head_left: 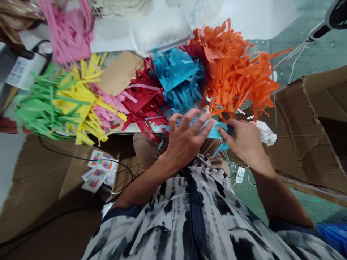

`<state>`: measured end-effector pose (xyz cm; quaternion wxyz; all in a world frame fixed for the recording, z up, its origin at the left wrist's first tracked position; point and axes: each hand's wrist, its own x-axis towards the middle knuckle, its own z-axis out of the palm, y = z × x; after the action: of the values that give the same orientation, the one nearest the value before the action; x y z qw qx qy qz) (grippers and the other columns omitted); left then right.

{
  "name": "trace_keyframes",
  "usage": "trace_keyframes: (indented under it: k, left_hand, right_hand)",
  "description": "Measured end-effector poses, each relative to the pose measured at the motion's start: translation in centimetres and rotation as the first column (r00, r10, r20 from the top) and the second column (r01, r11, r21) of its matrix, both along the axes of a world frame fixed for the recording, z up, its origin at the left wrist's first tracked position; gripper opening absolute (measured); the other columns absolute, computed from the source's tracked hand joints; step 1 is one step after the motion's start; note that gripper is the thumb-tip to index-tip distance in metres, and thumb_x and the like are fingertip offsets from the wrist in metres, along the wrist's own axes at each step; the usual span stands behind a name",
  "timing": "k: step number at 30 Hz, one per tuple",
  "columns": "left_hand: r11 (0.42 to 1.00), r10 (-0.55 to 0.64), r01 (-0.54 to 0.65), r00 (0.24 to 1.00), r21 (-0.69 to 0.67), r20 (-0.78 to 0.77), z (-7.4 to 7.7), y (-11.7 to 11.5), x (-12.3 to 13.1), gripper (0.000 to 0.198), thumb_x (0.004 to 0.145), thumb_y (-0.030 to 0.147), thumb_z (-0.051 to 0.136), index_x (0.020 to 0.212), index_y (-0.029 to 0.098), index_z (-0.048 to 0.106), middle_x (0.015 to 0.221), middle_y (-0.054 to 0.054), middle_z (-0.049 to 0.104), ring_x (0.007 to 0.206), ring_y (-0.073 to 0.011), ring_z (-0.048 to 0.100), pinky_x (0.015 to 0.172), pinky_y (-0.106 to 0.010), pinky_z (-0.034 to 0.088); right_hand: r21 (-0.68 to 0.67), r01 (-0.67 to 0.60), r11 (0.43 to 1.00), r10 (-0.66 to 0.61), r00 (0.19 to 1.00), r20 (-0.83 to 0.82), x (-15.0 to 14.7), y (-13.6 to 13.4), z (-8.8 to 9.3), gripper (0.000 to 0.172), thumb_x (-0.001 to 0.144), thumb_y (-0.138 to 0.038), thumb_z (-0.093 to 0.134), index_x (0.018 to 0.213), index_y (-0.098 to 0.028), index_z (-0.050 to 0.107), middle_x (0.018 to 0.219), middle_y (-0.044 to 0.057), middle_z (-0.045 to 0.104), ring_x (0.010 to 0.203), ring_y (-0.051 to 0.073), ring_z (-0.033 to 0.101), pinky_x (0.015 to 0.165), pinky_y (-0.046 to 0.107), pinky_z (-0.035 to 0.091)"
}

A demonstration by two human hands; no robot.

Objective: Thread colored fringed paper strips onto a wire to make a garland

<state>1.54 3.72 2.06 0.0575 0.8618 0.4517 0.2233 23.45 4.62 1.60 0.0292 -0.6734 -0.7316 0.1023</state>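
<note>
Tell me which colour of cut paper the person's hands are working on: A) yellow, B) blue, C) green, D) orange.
B: the blue paper is pinched in the right hand and runs across to the spread left hand.

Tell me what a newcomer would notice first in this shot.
The big heaps of fringed paper catch the eye first: orange fringed paper at upper right, blue fringed paper beside it, red fringed paper below left, then yellow fringed paper and green fringed paper further left. At lower centre, the left hand lies spread on a blue paper strip, while the right hand pinches the strip's end.
</note>
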Motion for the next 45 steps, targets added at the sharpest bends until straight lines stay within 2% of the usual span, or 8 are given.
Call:
trace_keyframes:
  k: [3,9,13,23,27,31,38,45]
  left_hand:
    - [0.980,-0.196,0.195,0.980,-0.030,-0.019,-0.8,-1.1,0.3,0.033,0.113,0.029,0.051,0.140,0.026,0.068,0.142,-0.006,0.076,0.143,-0.0293,0.061,0.120,-0.057,0.030]
    - [0.980,-0.185,0.182,0.982,-0.081,-0.035,-2.1,-1.8,0.3,0.033,0.114,0.036,0.051,0.137,0.023,0.070,0.145,-0.007,0.074,0.138,-0.0285,0.066,0.120,-0.059,0.031]
    - [0.983,-0.179,0.177,0.983,-0.057,-0.035,-2.4,-1.6,0.2,0.029,0.112,0.034,0.055,0.134,0.027,0.073,0.144,-0.005,0.075,0.137,-0.0258,0.068,0.129,-0.059,0.026]
    - [0.997,-0.072,0.068,0.988,0.030,0.136,-1.5,0.3,-7.8,0.018,0.104,0.036,0.071,0.088,0.030,0.079,0.108,0.008,0.085,0.128,-0.0242,0.071,0.138,-0.072,0.000]
    - [0.973,0.137,-0.168,0.972,0.158,0.190,-0.2,-0.3,-7.3,0.031,0.100,0.039,0.075,0.072,0.027,0.069,0.096,0.006,0.081,0.113,-0.0213,0.070,0.137,-0.064,0.021]
    - [0.950,-0.130,0.100,0.988,0.295,0.082,-1.1,-1.3,-2.7,0.014,0.102,0.031,0.072,0.115,0.027,0.076,0.119,-0.001,0.081,0.121,-0.0217,0.069,0.120,-0.046,0.052]
    - [0.982,-0.124,0.110,0.989,0.156,0.083,-5.5,-0.5,0.1,0.022,0.107,0.020,0.061,0.121,0.021,0.078,0.124,-0.006,0.080,0.118,-0.0211,0.071,0.103,-0.037,0.061]
    - [0.998,-0.038,0.042,0.995,-0.044,0.089,-3.3,0.0,-1.0,0.023,0.110,0.032,0.059,0.104,0.022,0.078,0.108,-0.005,0.079,0.104,-0.0216,0.067,0.090,-0.037,0.052]
  right_hand:
    - [0.060,0.009,0.998,-0.009,1.000,0.009,0.0,-0.5,0.5,0.033,0.100,-0.047,0.058,0.101,-0.020,0.076,0.083,0.014,0.074,0.087,0.035,0.067,0.075,0.043,0.035]
    - [0.412,-0.104,0.905,0.107,0.994,0.017,0.9,-3.8,0.6,0.038,0.105,-0.029,0.052,0.138,-0.025,0.069,0.134,0.013,0.077,0.126,0.038,0.060,0.102,0.054,0.033]
    - [0.441,-0.332,0.834,0.348,0.936,0.047,0.9,-5.9,-1.5,0.041,0.100,-0.021,0.059,0.138,-0.031,0.071,0.132,0.002,0.080,0.124,0.030,0.068,0.110,0.051,0.032]
    - [0.531,-0.338,0.777,0.324,0.938,0.123,2.3,-5.5,-3.2,0.025,0.102,-0.027,0.067,0.125,-0.027,0.077,0.123,0.001,0.084,0.124,0.030,0.070,0.111,0.050,0.032]
    - [0.579,-0.351,0.736,0.332,0.932,0.144,1.9,-5.0,-3.2,0.021,0.102,-0.031,0.070,0.119,-0.023,0.076,0.118,0.003,0.084,0.123,0.028,0.069,0.111,0.048,0.033]
    - [0.555,-0.357,0.751,0.311,0.933,0.179,1.6,-4.7,-3.3,0.019,0.103,-0.034,0.069,0.114,-0.021,0.077,0.113,0.004,0.084,0.121,0.027,0.068,0.113,0.048,0.030]
    - [0.435,-0.335,0.836,0.282,0.942,0.183,2.0,-4.1,-3.3,0.031,0.104,-0.041,0.065,0.132,-0.034,0.077,0.112,0.005,0.081,0.118,0.028,0.063,0.114,0.049,0.026]
    - [0.387,-0.262,0.884,0.331,0.936,-0.121,2.9,-2.7,-2.2,0.023,0.105,-0.042,0.065,0.115,-0.036,0.084,0.113,0.003,0.080,0.114,0.027,0.064,0.107,0.047,0.032]
